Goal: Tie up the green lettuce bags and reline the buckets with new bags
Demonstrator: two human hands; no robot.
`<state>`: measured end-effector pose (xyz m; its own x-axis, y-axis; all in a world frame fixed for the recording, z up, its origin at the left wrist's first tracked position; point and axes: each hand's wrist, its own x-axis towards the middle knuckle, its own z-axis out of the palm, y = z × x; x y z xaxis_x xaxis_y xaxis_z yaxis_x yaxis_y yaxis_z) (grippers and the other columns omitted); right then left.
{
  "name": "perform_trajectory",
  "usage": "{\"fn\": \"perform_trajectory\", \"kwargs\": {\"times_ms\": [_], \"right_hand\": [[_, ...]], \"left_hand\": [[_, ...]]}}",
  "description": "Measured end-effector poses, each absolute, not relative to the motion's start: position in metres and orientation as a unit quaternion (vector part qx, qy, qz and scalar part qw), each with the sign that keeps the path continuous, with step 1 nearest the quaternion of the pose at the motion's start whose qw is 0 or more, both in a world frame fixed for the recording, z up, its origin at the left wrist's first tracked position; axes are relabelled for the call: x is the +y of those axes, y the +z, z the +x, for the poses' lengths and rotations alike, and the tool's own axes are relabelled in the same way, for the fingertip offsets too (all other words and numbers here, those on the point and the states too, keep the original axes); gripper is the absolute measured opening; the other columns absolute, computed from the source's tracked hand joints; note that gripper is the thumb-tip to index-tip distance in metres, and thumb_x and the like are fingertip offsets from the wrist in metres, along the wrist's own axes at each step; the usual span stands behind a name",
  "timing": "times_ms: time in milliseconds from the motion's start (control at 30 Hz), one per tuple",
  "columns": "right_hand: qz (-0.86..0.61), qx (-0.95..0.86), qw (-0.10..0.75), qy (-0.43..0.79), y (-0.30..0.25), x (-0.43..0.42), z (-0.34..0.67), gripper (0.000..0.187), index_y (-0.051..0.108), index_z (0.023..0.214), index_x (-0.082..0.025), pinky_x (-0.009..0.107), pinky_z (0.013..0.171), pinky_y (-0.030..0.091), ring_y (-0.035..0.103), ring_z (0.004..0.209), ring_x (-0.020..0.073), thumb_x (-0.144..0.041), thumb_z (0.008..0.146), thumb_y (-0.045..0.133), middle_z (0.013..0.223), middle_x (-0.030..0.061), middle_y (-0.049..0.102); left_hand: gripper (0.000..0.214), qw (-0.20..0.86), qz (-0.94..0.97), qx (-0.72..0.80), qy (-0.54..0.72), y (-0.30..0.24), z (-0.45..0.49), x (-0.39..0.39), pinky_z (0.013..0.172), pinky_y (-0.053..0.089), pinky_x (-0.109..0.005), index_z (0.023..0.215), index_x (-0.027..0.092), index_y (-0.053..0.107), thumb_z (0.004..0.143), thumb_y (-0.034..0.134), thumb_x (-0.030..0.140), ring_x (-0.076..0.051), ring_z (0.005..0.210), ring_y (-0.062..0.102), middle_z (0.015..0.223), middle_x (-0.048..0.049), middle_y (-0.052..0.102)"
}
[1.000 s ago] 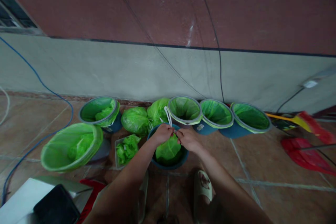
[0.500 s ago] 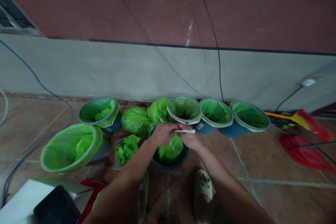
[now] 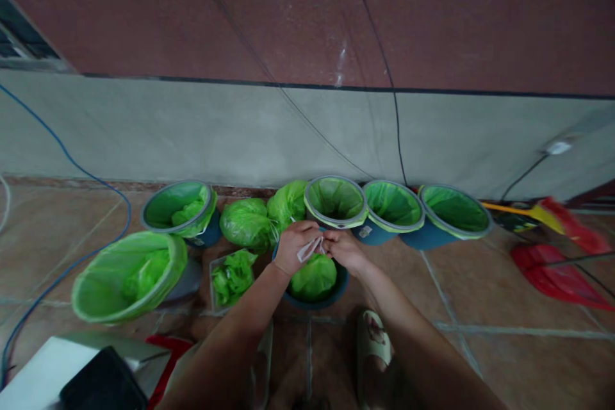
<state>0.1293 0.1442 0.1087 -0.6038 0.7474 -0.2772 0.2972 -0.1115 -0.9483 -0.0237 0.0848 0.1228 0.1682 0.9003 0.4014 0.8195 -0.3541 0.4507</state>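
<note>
My left hand [image 3: 296, 245] and my right hand [image 3: 344, 250] meet over a blue bucket [image 3: 314, 298] on the floor in front of my feet. Both hands are closed on the white drawstrings [image 3: 310, 248] of the green bag [image 3: 313, 277] that sits in that bucket. The strings run between my fingers, just above the gathered top of the bag.
Three green-lined buckets [image 3: 394, 205] stand in a row against the wall, two more [image 3: 127, 275] at the left. Two tied green bags [image 3: 247, 223] and a clear tray of green bags [image 3: 230, 275] lie nearby. Red dustpan [image 3: 557, 275] at right, blue cable [image 3: 72, 256] at left.
The white strings stood up from my left hand, then stretched sideways between both hands, and now they are bunched low between my fingers. The hands have stayed over the bucket.
</note>
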Motion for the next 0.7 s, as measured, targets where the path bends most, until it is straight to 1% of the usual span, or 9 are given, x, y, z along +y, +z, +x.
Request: {"fn": "perform_trajectory", "kwargs": {"times_ms": [100,200,267,367,433,500,567,633,700], "right_hand": [[-0.463,-0.711,0.148,0.509,0.111,0.145,0.131,0.026,0.066,0.079,-0.014,0.023,0.056,0.035,0.052,0.058,0.0116,-0.025,0.084,0.043,0.070,0.0032,0.064],[-0.503,-0.795,0.104,0.322,0.115,0.147,0.136,0.029,0.069,0.083,-0.015,0.027,0.067,0.039,0.061,0.077,0.0178,-0.026,0.090,0.042,0.082,0.0086,0.069],[-0.543,-0.806,0.048,0.232,0.116,0.149,0.141,0.029,0.070,0.089,-0.016,0.029,0.074,0.041,0.064,0.090,0.0220,-0.024,0.091,0.042,0.091,0.0117,0.071],[-0.581,-0.789,-0.036,0.195,0.114,0.154,0.148,0.030,0.072,0.093,-0.017,0.031,0.075,0.042,0.065,0.096,0.0246,-0.024,0.091,0.043,0.096,0.0130,0.071],[-0.583,-0.787,-0.053,0.194,0.112,0.156,0.150,0.029,0.072,0.094,-0.018,0.031,0.076,0.043,0.065,0.098,0.0250,-0.024,0.090,0.044,0.099,0.0128,0.072],[-0.579,-0.791,-0.037,0.197,0.112,0.157,0.149,0.029,0.072,0.094,-0.018,0.030,0.076,0.043,0.066,0.097,0.0246,-0.024,0.090,0.045,0.099,0.0122,0.072],[-0.570,-0.794,0.004,0.210,0.115,0.156,0.146,0.028,0.072,0.097,-0.018,0.029,0.076,0.043,0.066,0.095,0.0230,-0.024,0.090,0.046,0.096,0.0105,0.073],[-0.553,-0.799,0.061,0.227,0.118,0.154,0.142,0.028,0.072,0.099,-0.019,0.028,0.075,0.043,0.067,0.089,0.0208,-0.024,0.091,0.045,0.091,0.0081,0.073],[-0.529,-0.806,0.118,0.238,0.121,0.150,0.139,0.029,0.071,0.101,-0.020,0.028,0.074,0.044,0.067,0.082,0.0198,-0.025,0.092,0.045,0.087,0.0064,0.073]], "left_hand": [[0.024,0.087,0.746,0.602,0.273,0.126,-0.026,0.086,0.083,0.046,-0.026,0.086,0.021,0.070,0.092,0.048,0.028,-0.016,0.088,0.063,0.091,-0.0046,0.069],[0.029,0.095,0.703,0.666,0.231,0.128,-0.029,0.085,0.079,0.046,-0.025,0.081,0.020,0.068,0.093,0.045,0.030,-0.016,0.085,0.064,0.086,-0.0051,0.069],[0.026,0.100,0.653,0.723,0.200,0.128,-0.033,0.083,0.079,0.046,-0.026,0.080,0.019,0.067,0.092,0.046,0.029,-0.018,0.087,0.065,0.088,-0.0057,0.070],[0.018,0.134,0.567,0.798,0.156,0.125,-0.040,0.084,0.081,0.046,-0.031,0.082,0.017,0.067,0.086,0.052,0.026,-0.024,0.095,0.065,0.095,-0.0094,0.071],[0.014,0.199,0.504,0.822,0.178,0.123,-0.044,0.087,0.084,0.046,-0.033,0.076,0.015,0.066,0.082,0.055,0.022,-0.027,0.099,0.065,0.093,-0.0128,0.071],[0.013,0.309,0.424,0.811,0.261,0.123,-0.043,0.092,0.080,0.048,-0.033,0.068,0.014,0.063,0.078,0.056,0.019,-0.028,0.095,0.067,0.083,-0.0134,0.071],[0.015,0.401,0.357,0.772,0.340,0.122,-0.038,0.097,0.069,0.050,-0.030,0.068,0.015,0.061,0.079,0.053,0.020,-0.024,0.083,0.070,0.076,-0.0106,0.070],[0.018,0.468,0.319,0.716,0.408,0.122,-0.031,0.100,0.060,0.050,-0.026,0.071,0.015,0.059,0.083,0.048,0.024,-0.019,0.072,0.069,0.075,-0.0084,0.069],[0.023,0.517,0.287,0.662,0.461,0.121,-0.024,0.101,0.054,0.048,-0.024,0.071,0.015,0.057,0.085,0.046,0.029,-0.015,0.063,0.067,0.073,-0.0072,0.069]]}}
